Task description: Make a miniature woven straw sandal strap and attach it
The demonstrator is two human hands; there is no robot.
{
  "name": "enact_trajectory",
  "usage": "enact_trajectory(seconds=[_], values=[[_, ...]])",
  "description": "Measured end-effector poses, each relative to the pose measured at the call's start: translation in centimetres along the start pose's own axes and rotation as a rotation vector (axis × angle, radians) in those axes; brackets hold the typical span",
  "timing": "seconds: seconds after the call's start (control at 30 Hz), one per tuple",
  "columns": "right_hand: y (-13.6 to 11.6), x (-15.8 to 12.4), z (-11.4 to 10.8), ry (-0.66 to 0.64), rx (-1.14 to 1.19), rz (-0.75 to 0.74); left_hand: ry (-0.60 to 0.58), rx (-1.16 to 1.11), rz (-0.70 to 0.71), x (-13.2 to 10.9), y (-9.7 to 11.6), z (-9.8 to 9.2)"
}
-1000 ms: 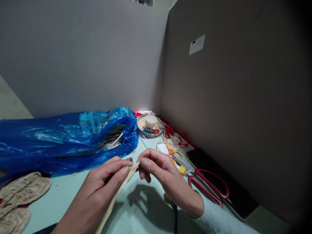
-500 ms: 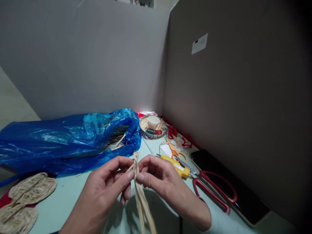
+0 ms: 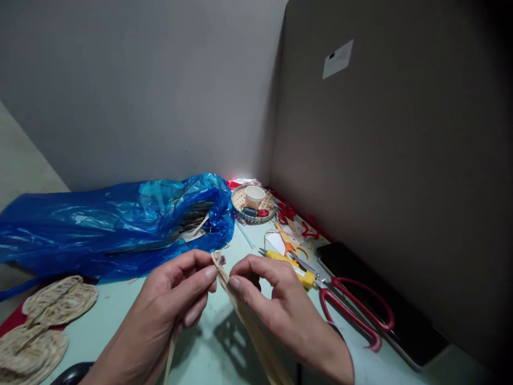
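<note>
A pale strip (image 3: 256, 336) was held above the surface (image 3: 112, 305): the fingers of my left hand (image 3: 174, 297) clamped its folded top end, and those of my right hand (image 3: 282, 307) pinched it just below. By my judgement, only this short end was shaped; the long lower part hung loose, apparently still to be worked. Woven ovals (image 3: 72, 303) lay well apart from it, at far left

Beyond the pale strip (image 3: 247, 315), passable tabletop (image 3: 238, 248) reaches the woven tray (image 3: 238, 200) — blue bag (image 3: 120, 224) walling the left, yellow tool (image 3: 306, 278) and red-handled scissors (image 3: 348, 312) crowding the right.
</note>
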State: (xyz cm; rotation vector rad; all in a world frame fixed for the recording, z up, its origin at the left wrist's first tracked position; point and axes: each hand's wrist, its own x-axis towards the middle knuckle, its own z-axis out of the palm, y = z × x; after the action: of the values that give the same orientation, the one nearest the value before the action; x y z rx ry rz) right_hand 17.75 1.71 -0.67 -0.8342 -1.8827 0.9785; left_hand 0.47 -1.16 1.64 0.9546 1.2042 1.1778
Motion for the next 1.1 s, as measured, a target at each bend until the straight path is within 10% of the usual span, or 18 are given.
enact_trajectory(seconds=[0.23,0.7,1.1], values=[[0.09,-0.86,0.68,0.092,-0.226,-0.183,-0.009,0.030,0.018,0.11,-0.40,-0.19],[0.19,-0.51,0.40,0.017,-0.210,-0.076,-0.088,-0.082,-0.026,0.27,-0.36,-0.14],[0.31,-0.51,0.18,0.142,-0.364,-0.339,0.099,0.083,0.160,0.37,-0.85,-0.43]])
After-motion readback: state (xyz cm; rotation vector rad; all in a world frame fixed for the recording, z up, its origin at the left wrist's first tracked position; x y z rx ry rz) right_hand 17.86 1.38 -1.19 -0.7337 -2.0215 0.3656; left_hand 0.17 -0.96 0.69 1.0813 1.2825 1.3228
